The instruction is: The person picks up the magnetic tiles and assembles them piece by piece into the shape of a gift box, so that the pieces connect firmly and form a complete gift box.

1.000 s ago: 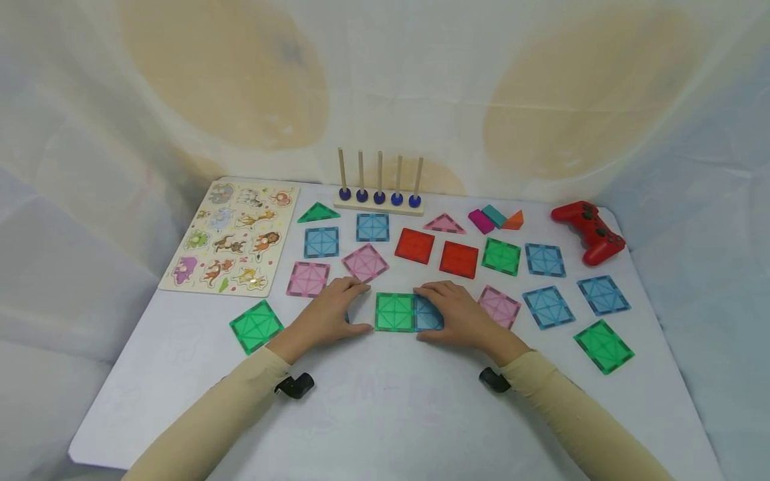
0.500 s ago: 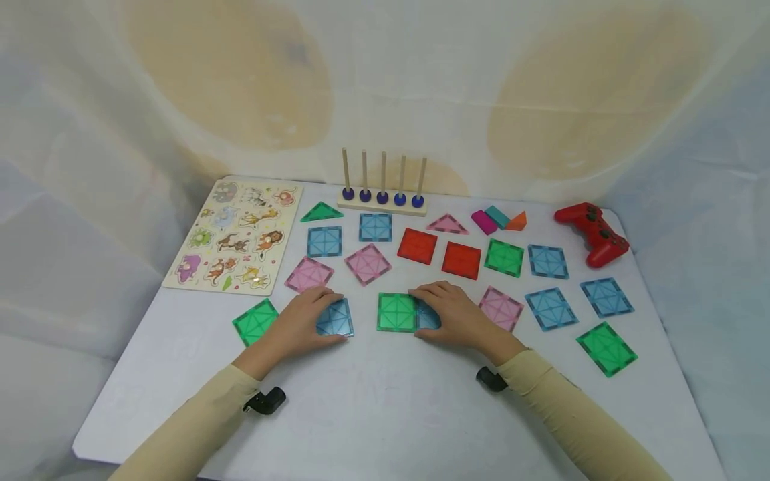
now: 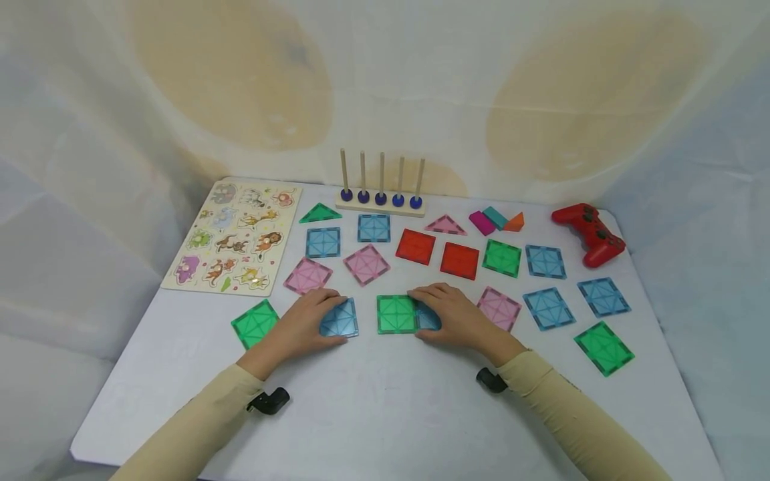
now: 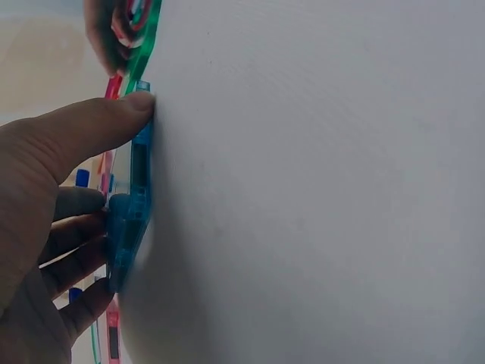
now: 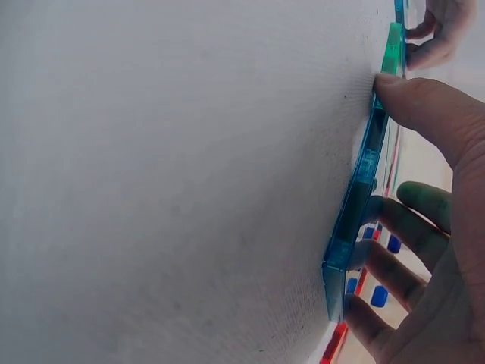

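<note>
My left hand (image 3: 299, 326) grips a blue square magnetic tile (image 3: 340, 318) by its edges, thumb at the near side and fingers at the far side. In the left wrist view that blue tile (image 4: 138, 182) appears edge-on between thumb and fingers. To the right, a green square tile (image 3: 396, 314) lies flat, apart from the left blue tile by a small gap. Against its right edge sits another blue tile (image 3: 426, 316), partly hidden under my right hand (image 3: 460, 317), which holds it between thumb and fingers. Edge-on, this tile (image 5: 356, 197) shows in the right wrist view.
Pink tiles (image 3: 367, 265), red tiles (image 3: 415, 246), blue tiles (image 3: 549, 308) and green tiles (image 3: 604, 348) lie scattered around. Behind them stand a peg stacker (image 3: 380, 202), an animal puzzle board (image 3: 231, 237) at left, small coloured blocks (image 3: 494, 217) and a red game controller (image 3: 589, 235) at right.
My left hand moved left with the blue tile, away from the green tile, then slightly back right. The pink tile behind it has turned. My right hand has hardly moved.
</note>
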Demonstrator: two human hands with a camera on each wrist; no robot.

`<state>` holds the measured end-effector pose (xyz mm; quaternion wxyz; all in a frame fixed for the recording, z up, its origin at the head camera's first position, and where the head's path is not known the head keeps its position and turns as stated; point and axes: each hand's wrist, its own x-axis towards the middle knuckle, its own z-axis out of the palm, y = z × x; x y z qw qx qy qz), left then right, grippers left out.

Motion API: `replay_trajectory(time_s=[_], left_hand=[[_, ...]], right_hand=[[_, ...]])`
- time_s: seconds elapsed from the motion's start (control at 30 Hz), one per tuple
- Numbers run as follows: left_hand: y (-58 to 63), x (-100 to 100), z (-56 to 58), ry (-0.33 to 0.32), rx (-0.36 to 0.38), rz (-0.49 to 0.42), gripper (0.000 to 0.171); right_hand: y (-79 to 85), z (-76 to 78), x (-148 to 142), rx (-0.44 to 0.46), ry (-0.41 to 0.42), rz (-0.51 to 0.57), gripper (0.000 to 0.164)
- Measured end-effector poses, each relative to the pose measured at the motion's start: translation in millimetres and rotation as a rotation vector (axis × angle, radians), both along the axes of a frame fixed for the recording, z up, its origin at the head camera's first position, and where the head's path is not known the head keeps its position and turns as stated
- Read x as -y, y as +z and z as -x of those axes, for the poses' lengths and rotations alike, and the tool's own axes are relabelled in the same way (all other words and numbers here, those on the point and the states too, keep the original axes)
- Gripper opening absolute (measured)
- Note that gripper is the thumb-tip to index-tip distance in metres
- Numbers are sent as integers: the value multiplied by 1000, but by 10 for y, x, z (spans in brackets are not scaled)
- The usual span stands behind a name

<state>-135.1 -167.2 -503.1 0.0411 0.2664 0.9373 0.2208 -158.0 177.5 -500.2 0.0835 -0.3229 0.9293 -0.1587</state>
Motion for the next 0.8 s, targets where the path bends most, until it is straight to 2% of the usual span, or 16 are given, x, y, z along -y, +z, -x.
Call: replay_trajectory(time_s=[0.47, 0.8], left_hand=[[-58, -218, 76, -26, 24, -32, 77], [-78, -370, 108, -50, 8, -4, 76]], right_hand=[[10, -13, -18, 0, -9, -7, 79], [15, -17, -42, 11, -13, -3, 78]])
